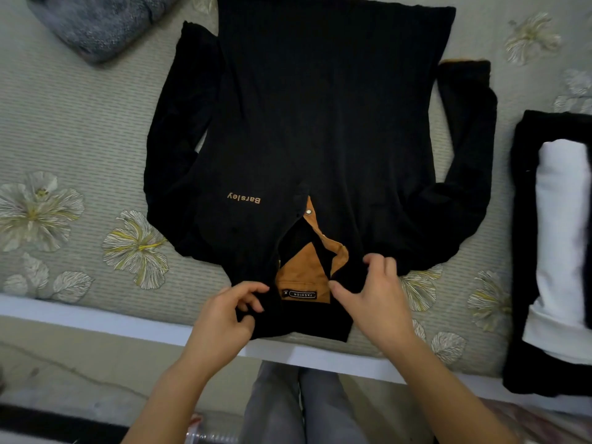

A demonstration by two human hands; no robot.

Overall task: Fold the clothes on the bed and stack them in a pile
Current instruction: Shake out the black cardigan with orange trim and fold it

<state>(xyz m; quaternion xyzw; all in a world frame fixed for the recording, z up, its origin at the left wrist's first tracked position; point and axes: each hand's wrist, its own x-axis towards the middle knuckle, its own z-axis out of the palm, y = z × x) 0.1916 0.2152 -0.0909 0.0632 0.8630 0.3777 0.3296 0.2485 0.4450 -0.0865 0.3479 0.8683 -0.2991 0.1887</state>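
Here, shirt (320,123) lies on bed (80,139).

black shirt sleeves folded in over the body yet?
No, the black shirt lies spread on the bed with a sleeve out to each side of its body.

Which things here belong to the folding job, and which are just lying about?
Job: shirt, collar held by left hand and right hand; folded pile; bed.
Lying about: grey bundle, garment or cushion, cannot tell.
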